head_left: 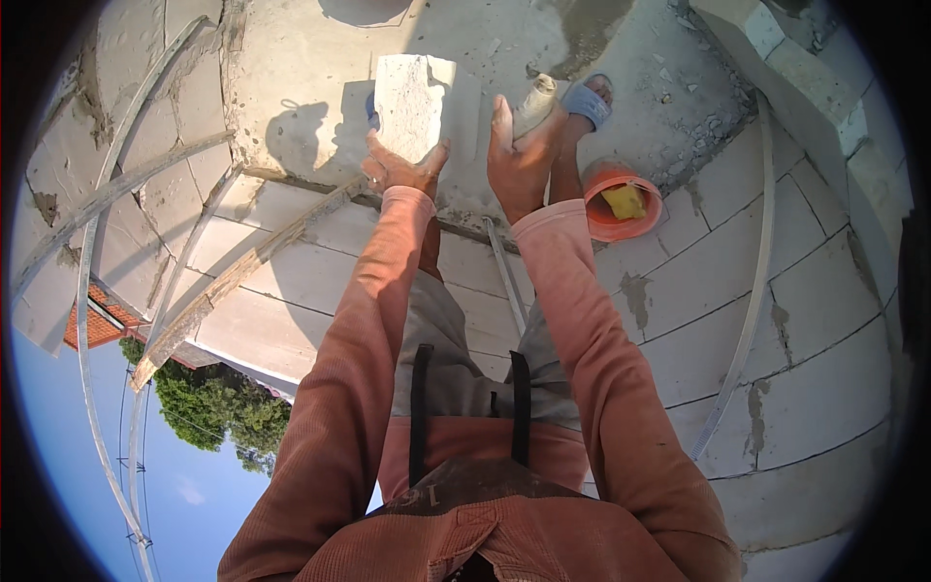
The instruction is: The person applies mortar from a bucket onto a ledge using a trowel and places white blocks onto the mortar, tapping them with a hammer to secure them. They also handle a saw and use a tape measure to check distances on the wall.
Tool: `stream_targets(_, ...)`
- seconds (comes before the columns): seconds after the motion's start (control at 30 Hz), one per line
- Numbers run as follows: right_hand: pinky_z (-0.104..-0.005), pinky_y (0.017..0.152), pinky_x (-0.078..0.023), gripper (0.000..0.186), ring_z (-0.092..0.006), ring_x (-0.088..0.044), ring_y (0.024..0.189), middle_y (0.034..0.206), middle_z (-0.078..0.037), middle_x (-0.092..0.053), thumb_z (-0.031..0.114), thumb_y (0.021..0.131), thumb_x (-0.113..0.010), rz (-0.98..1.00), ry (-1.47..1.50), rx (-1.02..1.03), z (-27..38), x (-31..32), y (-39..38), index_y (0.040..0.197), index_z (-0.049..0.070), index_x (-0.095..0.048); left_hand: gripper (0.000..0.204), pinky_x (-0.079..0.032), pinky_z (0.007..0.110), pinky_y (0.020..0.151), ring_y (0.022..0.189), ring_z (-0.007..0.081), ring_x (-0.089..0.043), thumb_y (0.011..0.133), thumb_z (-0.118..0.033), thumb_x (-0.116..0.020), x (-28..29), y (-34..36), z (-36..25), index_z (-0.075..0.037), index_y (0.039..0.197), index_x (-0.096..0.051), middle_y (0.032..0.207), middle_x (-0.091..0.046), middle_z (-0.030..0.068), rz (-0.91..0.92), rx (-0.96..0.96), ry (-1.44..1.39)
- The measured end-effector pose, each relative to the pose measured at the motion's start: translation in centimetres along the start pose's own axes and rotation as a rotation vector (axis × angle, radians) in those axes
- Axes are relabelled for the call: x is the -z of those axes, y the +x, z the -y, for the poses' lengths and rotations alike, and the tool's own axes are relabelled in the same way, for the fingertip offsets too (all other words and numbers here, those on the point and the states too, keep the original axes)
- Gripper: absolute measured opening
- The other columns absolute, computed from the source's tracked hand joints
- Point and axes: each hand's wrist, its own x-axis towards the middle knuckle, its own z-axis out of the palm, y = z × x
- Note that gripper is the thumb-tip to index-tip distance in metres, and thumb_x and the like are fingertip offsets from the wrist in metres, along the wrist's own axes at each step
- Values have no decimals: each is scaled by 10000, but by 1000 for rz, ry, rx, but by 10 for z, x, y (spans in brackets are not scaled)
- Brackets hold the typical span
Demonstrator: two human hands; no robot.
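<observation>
A white, rough-faced block is held up by my left hand, whose fingers and thumb grip its lower end. To the right of it my right hand is raised with the thumb pointing up, apart from the fingers. A pale, dusty, tapered piece lies between that thumb and the curled fingers; its kind I cannot make out. By my right forearm stands an orange-red bucket with a yellow sponge in it. The block and the right hand are apart.
A dusty concrete floor lies ahead, with rubble along its right side. My right foot wears a blue slipper. Pale block walls rise around me. A wooden batten and long metal strips cross the left and right sides.
</observation>
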Motion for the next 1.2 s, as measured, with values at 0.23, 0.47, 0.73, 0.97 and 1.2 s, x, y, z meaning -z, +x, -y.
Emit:
stream_targets(0.23,-564,773,-538,407,-491,-668,865,971,-293,-670,219,924,-633,524,-482,-282,-23,-5,-22,1156,-12,-391,1287,-405,549,1059,1290,450,-380,564,-514,-874,-4,-5,5,-144,1552,-136,1381,-331,226,21,-3,-5)
stream_targets(0.47,-484,695,-529,350,-493,-663,867,968,-301,-661,184,945,-623,13,50,-79,19,16,16,1122,-41,-422,1277,-392,542,1069,1268,448,-414,563,-526,-899,0,-2,-3,-122,1534,-174,1387,-340,263,-14,28,-12)
stream_targets(0.73,-535,779,-536,389,-500,-661,908,1016,-318,-661,224,942,-634,619,-466,-372,-26,-7,-28,1150,-8,-403,1276,-372,525,1084,1270,435,-410,567,-532,-900,2,3,7,-81,1525,-187,1398,-326,295,-16,-8,-59)
stream_targets(0.97,-540,778,-527,455,-508,-658,900,984,-319,-666,305,949,-640,314,-253,-319,-34,5,-12,1169,-19,-408,1270,-385,562,1090,1358,473,-333,633,-572,-860,10,29,13,-183,1553,-76,1479,-257,267,6,-53,-99)
stream_targets(1.2,-426,699,-501,476,-368,-640,788,890,-244,-623,270,955,-678,86,144,-72,10,14,21,1207,-42,-420,1278,-404,550,1093,1360,458,-360,633,-613,-853,23,38,9,-224,1557,-59,1514,-235,232,76,42,-14)
